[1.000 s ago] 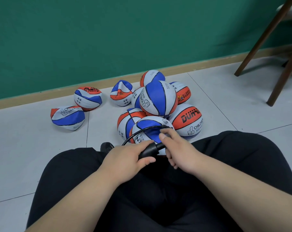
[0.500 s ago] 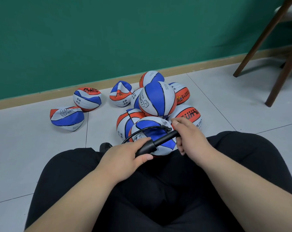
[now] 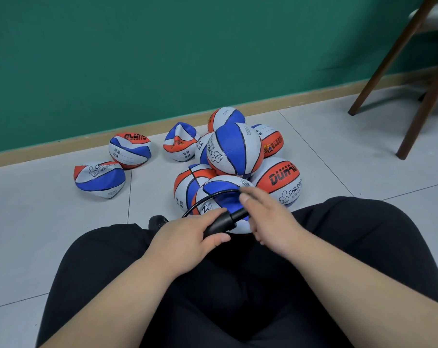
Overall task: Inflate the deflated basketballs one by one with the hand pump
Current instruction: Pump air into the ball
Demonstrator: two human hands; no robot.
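Rigid, probably light hand pump [image 3: 220, 223], left hand [image 3: 187, 237] gripping barrel, right hand [image 3: 268, 217] closed round plunger end; soft basketball [image 3: 225, 184] likely to roll.

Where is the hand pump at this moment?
Head view, centre, over the lap: the hand pump sits between both hands, left hand gripping its barrel, right hand at its handle end, just before the nearest basketball.

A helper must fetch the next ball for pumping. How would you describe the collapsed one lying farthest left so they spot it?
On the grey floor below the green wall, look left of the heap of balls. The collapsed ball lies leftmost, showing a thumbs-up print; its neighbour behind shows black lettering on orange.
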